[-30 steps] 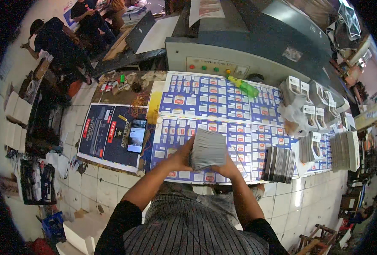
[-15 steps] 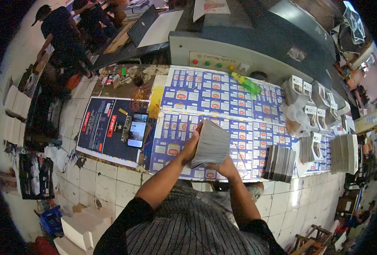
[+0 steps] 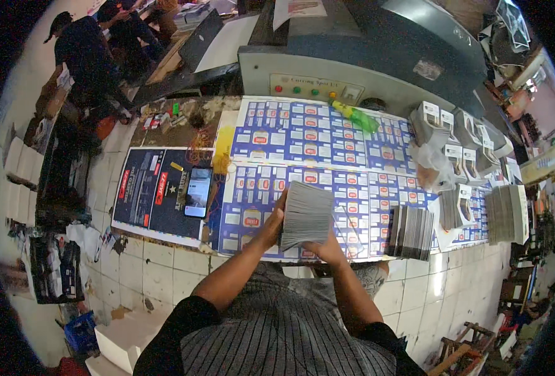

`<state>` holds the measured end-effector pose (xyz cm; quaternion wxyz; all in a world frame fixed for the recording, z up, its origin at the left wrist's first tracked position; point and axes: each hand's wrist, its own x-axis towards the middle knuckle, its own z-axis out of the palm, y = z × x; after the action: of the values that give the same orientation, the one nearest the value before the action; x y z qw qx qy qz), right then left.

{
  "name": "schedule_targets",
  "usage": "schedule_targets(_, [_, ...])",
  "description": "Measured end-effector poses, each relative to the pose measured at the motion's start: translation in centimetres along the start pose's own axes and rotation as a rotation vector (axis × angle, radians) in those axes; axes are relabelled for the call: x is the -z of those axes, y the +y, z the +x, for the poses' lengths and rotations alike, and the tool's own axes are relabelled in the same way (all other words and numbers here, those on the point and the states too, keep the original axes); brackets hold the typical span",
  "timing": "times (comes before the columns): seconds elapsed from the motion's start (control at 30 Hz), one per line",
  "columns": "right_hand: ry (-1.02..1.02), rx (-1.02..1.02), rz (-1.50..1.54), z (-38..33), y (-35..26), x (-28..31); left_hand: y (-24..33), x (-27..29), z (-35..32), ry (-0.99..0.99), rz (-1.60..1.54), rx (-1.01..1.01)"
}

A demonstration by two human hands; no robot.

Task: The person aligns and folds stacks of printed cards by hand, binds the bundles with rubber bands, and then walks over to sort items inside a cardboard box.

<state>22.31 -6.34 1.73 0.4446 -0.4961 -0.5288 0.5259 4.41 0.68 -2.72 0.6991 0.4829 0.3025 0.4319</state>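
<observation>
Between my two hands is a thick stack of grey-edged cards [image 3: 307,216], held over the blue printed sheets [image 3: 252,235] that cover the table. My left hand [image 3: 274,227] is closed along the left side of the stack, its fingers partly hidden behind it. At the lower right corner, my right hand [image 3: 327,249] grips the same stack, with the thumb along its bottom edge. A similar row of cards [image 3: 410,233] lies on the sheets to the right of my hands.
Banded bundles of cards [image 3: 458,200] and a clear plastic bag [image 3: 433,164] occupy the right end. A green bottle [image 3: 360,119] lies near the grey machine [image 3: 378,94]. To the left are a lit phone [image 3: 198,192], a black printed sheet [image 3: 145,188] and rubber bands [image 3: 197,149]. Two people work far left.
The stack has turned from a tilt to nearly upright, its edges more even. My right hand has shifted slightly left and up along its lower corner. The view has moved a little.
</observation>
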Motion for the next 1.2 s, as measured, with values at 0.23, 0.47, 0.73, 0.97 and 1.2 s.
schedule_targets(0.23, [-0.108,-0.239,0.171,1.1,-0.2,1.0,-0.1,-0.2,0.8,0.001,0.045,-0.033])
schedule_targets(0.47, [0.034,-0.322,0.258,-1.8,0.5,-0.7,0.0,-0.6,-1.1,0.016,0.092,-0.037])
schedule_targets(0.73, [0.151,0.11,-0.002,-1.6,2.7,-1.3,-0.2,-0.8,-1.2,0.025,0.165,-0.055])
schedule_targets(0.97, [-0.101,-0.18,0.011,-1.9,5.7,0.6,0.0,-2.0,-2.8,0.009,0.255,-0.069])
schedule_targets(1.2, [-0.159,-0.236,-0.067,-2.3,6.3,-0.2,-0.1,-1.5,-3.5,0.019,0.543,-0.125])
